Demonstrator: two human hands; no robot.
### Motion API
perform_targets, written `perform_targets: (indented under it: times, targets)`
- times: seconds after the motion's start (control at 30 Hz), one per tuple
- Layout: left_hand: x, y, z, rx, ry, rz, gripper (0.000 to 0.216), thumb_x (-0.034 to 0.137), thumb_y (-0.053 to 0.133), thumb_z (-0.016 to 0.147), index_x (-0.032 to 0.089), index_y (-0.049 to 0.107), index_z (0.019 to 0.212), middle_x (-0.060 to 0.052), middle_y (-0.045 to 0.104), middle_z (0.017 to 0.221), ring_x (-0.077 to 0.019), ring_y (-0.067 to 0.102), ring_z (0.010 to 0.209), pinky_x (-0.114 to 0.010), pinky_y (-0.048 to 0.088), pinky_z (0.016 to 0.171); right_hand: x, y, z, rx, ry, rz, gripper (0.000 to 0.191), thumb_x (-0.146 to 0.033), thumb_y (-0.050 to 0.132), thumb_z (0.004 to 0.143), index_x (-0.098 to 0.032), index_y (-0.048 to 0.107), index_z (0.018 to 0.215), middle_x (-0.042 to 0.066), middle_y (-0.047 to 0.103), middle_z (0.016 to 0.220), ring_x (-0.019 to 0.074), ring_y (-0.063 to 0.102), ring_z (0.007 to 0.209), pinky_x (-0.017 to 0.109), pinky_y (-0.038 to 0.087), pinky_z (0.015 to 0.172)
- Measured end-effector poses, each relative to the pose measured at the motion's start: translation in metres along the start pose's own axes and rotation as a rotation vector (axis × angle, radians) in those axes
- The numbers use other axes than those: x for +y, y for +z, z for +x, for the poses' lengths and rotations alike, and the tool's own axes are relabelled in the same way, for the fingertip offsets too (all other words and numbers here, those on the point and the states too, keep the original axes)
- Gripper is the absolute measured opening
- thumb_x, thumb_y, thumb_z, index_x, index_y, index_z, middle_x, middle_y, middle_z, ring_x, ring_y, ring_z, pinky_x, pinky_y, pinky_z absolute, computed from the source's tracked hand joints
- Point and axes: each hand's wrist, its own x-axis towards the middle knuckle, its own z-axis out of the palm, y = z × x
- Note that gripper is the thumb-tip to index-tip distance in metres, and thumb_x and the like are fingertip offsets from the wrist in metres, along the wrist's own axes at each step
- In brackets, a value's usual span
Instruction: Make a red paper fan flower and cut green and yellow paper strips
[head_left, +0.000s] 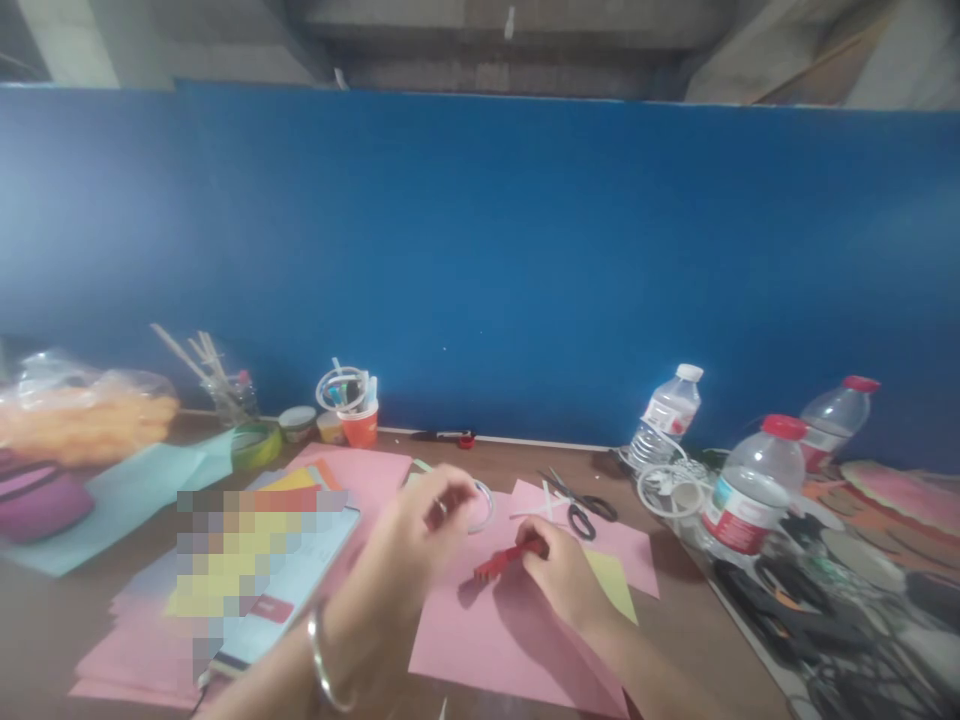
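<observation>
Craft work at a table. The left hand [420,530] lifts a tape roll [480,505], thumb and fingers pinched at its near edge as if picking for the free end. The right hand [562,575] pinches one end of a small red folded paper piece [506,560], which juts leftward from its fingertips above a pink sheet [495,630]. Scissors [581,505] lie just beyond the right fingers. Judged step: drawing tape; next, a strip must be freed and pressed onto the red piece.

scissors [581,503] and bottles [752,487] crowd right, centre open
</observation>
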Motion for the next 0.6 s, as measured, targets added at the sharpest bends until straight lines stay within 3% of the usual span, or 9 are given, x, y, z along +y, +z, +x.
perform_targets:
  times: [0.07, 0.17, 0.27, 0.37, 0.5, 0.6]
  targets:
    - [0.003, -0.025, 0.012, 0.038, -0.013, 0.068, 0.011, 0.023, 0.045, 0.078, 0.021, 0.054, 0.084, 0.001, 0.059, 0.077, -0.0144, 0.054, 0.068, -0.025, 0.041, 0.061, -0.002, 0.003, -0.002, -0.028, -0.007, -0.130, 0.021, -0.005, 0.041, 0.059, -0.019, 0.054, 0.069, -0.001, 0.058, 0.066, 0.0153, 0.052, 0.065, 0.024, 0.035, 0.060]
    - [-0.011, -0.049, 0.024, -0.038, -0.053, 0.236, 0.017, 0.028, 0.049, 0.075, 0.023, 0.056, 0.089, 0.001, 0.060, 0.082, -0.0175, 0.055, 0.072, -0.027, 0.041, 0.063, -0.005, 0.004, -0.004, -0.065, 0.019, -0.255, 0.013, -0.011, 0.046, 0.065, -0.019, 0.056, 0.069, 0.000, 0.060, 0.066, 0.0165, 0.054, 0.064, 0.024, 0.035, 0.057]
    - [-0.039, -0.053, 0.025, -0.256, -0.002, 0.367, 0.052, 0.023, 0.066, 0.055, 0.029, 0.055, 0.105, -0.001, 0.056, 0.107, -0.0253, 0.052, 0.095, -0.029, 0.040, 0.072, -0.011, 0.003, -0.005, -0.057, -0.009, -0.405, 0.010, -0.023, 0.051, 0.071, -0.019, 0.058, 0.065, 0.002, 0.060, 0.066, 0.0181, 0.054, 0.064, 0.026, 0.034, 0.056]
    - [-0.065, -0.048, 0.024, -0.382, -0.017, 0.405, 0.072, 0.016, 0.070, 0.042, 0.031, 0.054, 0.111, -0.002, 0.056, 0.111, -0.0305, 0.049, 0.101, -0.029, 0.039, 0.072, -0.018, -0.001, -0.006, -0.026, -0.127, -0.477, 0.014, -0.026, 0.051, 0.075, -0.020, 0.059, 0.066, 0.003, 0.063, 0.074, 0.0201, 0.055, 0.075, 0.028, 0.036, 0.066]
    - [-0.074, -0.046, 0.027, -0.384, -0.016, 0.378, 0.059, 0.013, 0.066, 0.046, 0.030, 0.059, 0.101, -0.001, 0.062, 0.099, -0.0272, 0.056, 0.088, -0.030, 0.039, 0.073, -0.023, -0.004, 0.000, -0.044, -0.157, -0.510, 0.018, -0.017, 0.045, 0.078, -0.020, 0.062, 0.081, 0.004, 0.064, 0.087, 0.0195, 0.055, 0.085, 0.027, 0.037, 0.075]
    - [-0.065, -0.055, 0.030, -0.264, -0.021, 0.365, 0.059, 0.020, 0.068, 0.050, 0.029, 0.056, 0.106, -0.002, 0.061, 0.102, -0.0273, 0.055, 0.092, -0.030, 0.039, 0.077, -0.027, 0.003, 0.013, -0.160, -0.176, -0.635, 0.023, -0.013, 0.043, 0.078, -0.020, 0.063, 0.089, 0.005, 0.063, 0.091, 0.0183, 0.055, 0.087, 0.026, 0.037, 0.076]
